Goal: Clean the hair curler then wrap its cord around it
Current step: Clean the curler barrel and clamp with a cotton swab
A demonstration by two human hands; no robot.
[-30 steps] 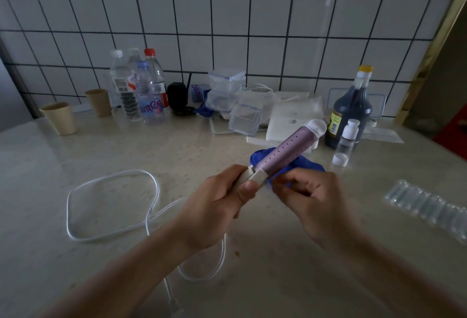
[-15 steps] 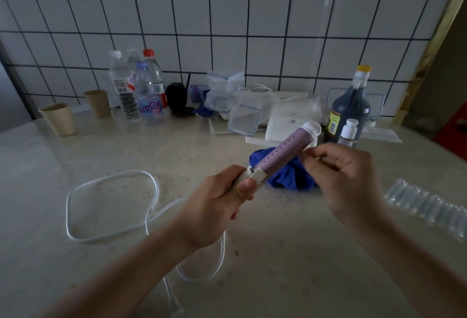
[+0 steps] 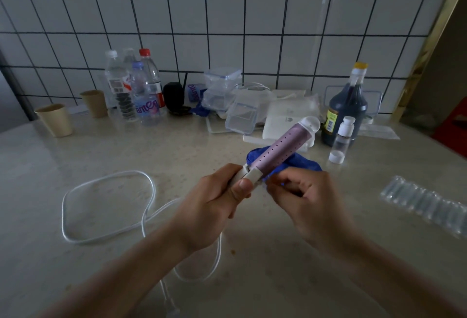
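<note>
Above the middle of the worktop (image 3: 156, 148) two bare forearms come up from the lower edge and angle toward each other, the left hand (image 3: 214, 204) with its back turned up and the right hand (image 3: 310, 199) just beside it, knuckles up and wrist bent inward. Along the tiled wall, from the left, stand two paper cups, one nearer (image 3: 54, 120) and one farther back (image 3: 94, 103), then four clear plastic bottles (image 3: 145, 97) in a tight group. After them come a heap of clear plastic boxes (image 3: 240, 115), a white box (image 3: 285, 118), one dark bottle (image 3: 347, 110) with a yellow cap and one small clear bottle (image 3: 342, 135), with a loose white cap (image 3: 336, 157) just in front of it. One white cord (image 3: 106, 178) lies in a wide loop on the worktop to the left of the hands and runs under the left wrist. At the far right lies one strip of clear vials (image 3: 427, 204). The left hand is wrapped closed round the pale handle of the hair curler (image 3: 280, 149), thumb pressed on the white clip at the base of the barrel. It holds the curler off the worktop, with the pink barrel slanting up and to the right over one blue cloth (image 3: 300, 164) that lies crumpled behind it. The right hand's fingers are curled in tight, thumb and forefinger tips meeting against the curler just past the clip. Whether they pinch anything small there cannot be made out.
</note>
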